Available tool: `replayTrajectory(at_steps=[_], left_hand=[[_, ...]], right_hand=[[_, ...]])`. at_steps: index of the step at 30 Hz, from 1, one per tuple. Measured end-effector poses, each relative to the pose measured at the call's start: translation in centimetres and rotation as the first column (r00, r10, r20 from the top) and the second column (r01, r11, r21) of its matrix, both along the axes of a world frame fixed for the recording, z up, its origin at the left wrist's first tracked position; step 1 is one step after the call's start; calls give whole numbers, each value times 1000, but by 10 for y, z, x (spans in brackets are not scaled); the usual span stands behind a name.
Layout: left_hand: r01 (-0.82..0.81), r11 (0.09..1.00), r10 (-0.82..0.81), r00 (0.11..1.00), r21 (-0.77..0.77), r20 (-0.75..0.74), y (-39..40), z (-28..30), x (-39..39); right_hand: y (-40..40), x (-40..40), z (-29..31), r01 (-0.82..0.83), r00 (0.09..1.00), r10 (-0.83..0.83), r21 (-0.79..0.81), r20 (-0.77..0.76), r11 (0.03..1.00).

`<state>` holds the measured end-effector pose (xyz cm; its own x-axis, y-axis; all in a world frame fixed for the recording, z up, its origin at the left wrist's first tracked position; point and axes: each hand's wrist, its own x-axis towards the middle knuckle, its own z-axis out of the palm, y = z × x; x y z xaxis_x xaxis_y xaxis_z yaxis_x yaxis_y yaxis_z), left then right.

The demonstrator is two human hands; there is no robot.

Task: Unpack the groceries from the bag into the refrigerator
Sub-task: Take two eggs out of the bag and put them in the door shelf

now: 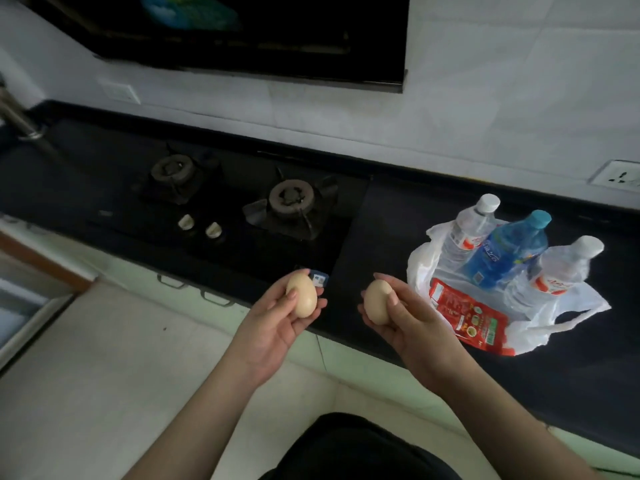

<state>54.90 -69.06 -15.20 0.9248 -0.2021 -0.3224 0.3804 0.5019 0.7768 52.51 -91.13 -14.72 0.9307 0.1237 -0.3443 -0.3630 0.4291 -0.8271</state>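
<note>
My left hand (277,323) holds a pale brown egg (302,295) in front of the counter's edge. My right hand (408,327) holds a second egg (377,301) just left of the bag. The white plastic bag (575,310) lies flattened and open on the dark counter at the right. On it stand two clear water bottles (467,230) (554,275) and a blue bottle (505,251). A red food packet (471,315) lies at the bag's front.
A two-burner gas stove (242,209) is set into the black counter (398,230) left of the bag, under a dark range hood (277,36). A wall socket (620,176) is at the far right. Pale cabinet fronts (194,289) run below the counter. Light floor at lower left.
</note>
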Motion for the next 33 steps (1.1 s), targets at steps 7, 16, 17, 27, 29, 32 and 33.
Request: replayTrajectory(at_steps=[7, 16, 17, 27, 29, 32, 33], left_hand=[[-215, 976, 216, 976, -25, 12, -4, 9, -52], [-497, 867, 497, 868, 9, 7, 29, 17, -147], [-530, 848, 530, 848, 14, 8, 36, 18, -158], [-791, 610, 792, 611, 48, 7, 124, 11, -307], [-859, 511, 860, 511, 33, -4, 144, 11, -346], [-931, 364, 932, 364, 14, -7, 176, 16, -410], [-947, 320, 947, 320, 0, -6, 188, 18, -431]], right_hand=[[8, -4, -7, -169, 985, 170, -70, 15, 983], [71, -39, -13, -503, 864, 504, -72, -12, 861], [80, -43, -13, -537, 843, 537, -69, -15, 841], [209, -126, 0, -751, 655, 755, 82, -42, 655], [249, -157, 1, -798, 595, 802, 88, -40, 596], [302, -208, 7, -868, 488, 872, 76, -48, 490], [317, -222, 9, -886, 454, 889, 76, -52, 457]])
